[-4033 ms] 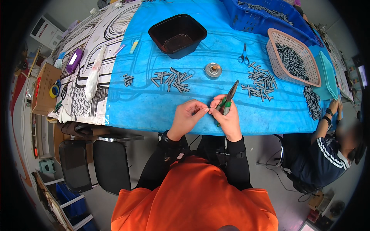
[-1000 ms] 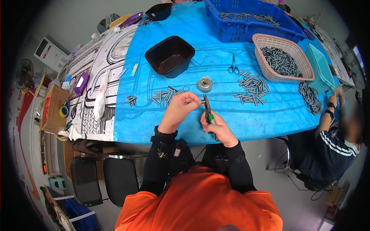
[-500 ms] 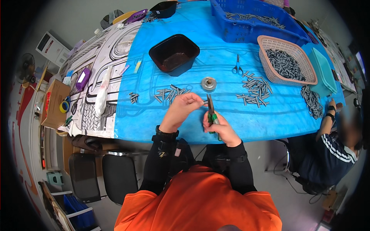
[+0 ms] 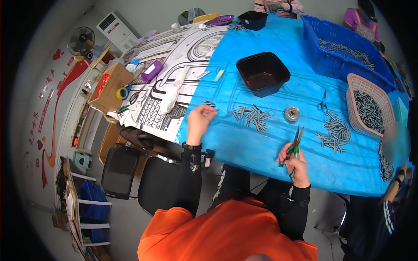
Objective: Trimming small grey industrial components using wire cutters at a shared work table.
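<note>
My left hand (image 4: 199,125) is raised at the left part of the blue sheet, its thumb and fingers pinched together on a small grey tube piece. Just beyond it lies a small pile of grey tube pieces (image 4: 209,104). In my right hand (image 4: 298,167) are long-nose pliers (image 4: 298,136) with green handles, their jaws slightly apart and nothing between them. Past the pliers' tips stands a small round glass burner (image 4: 292,114). A larger pile of grey tube pieces (image 4: 254,117) lies between my hands, and another pile (image 4: 334,134) lies right of the burner.
A black plastic tub (image 4: 263,71) stands beyond the burner. Blue-handled scissors (image 4: 322,102) lie right of it. A pink basket (image 4: 355,100) and a large blue crate (image 4: 318,56) hold many grey pieces. At the right edge a co-worker's hand (image 4: 402,171) rests by another pile.
My left hand has moved left, away from the pliers' tips, to the small pile. The pliers' jaws have spread slightly. The whole view has turned leftward.
</note>
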The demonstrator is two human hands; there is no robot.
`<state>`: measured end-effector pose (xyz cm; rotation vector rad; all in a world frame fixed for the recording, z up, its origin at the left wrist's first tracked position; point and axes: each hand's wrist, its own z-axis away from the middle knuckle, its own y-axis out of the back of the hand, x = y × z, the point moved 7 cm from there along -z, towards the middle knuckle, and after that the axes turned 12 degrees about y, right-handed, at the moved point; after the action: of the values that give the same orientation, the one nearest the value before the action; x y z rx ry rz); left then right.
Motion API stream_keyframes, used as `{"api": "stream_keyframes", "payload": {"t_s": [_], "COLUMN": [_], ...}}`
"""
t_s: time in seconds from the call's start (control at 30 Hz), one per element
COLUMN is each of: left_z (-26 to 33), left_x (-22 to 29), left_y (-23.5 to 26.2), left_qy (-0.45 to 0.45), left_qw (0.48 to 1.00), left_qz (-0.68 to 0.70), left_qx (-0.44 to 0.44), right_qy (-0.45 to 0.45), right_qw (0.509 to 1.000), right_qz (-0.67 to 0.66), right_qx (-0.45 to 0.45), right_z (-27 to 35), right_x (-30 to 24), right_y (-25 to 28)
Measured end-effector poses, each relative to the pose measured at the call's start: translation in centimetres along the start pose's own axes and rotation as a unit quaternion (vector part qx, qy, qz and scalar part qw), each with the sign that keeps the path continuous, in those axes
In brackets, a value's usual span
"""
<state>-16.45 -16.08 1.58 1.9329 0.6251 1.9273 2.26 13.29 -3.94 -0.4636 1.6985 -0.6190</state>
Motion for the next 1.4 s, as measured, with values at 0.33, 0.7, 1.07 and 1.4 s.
{"api": "stream_keyframes", "payload": {"t_s": [0.33, 0.7, 1.07, 1.4], "left_z": [-0.8, 2.6, 3.2, 8.3], "left_x": [1.1, 2.2, 2.3, 3.8], "left_y": [1.5, -10.1, -9.0, -10.0], "left_qy": [-0.108, -0.066, -0.128, 0.045], "left_qw": [0.973, 0.975, 0.982, 0.93], "left_qz": [-0.127, -0.195, -0.137, 0.281], "left_qx": [0.158, -0.084, -0.035, -0.232], "right_qy": [-0.011, -0.02, -0.015, 0.027], "right_qw": [1.0, 1.0, 1.0, 0.992], "right_qz": [0.021, 0.01, 0.024, 0.119], "right_qx": [0.015, 0.002, -0.007, 0.003], "right_z": [-0.6, -0.3, -0.2, -0.2], "right_x": [0.3, -0.1, 0.1, -0.3], "right_y": [-1.0, -0.8, -0.4, -0.4]}}
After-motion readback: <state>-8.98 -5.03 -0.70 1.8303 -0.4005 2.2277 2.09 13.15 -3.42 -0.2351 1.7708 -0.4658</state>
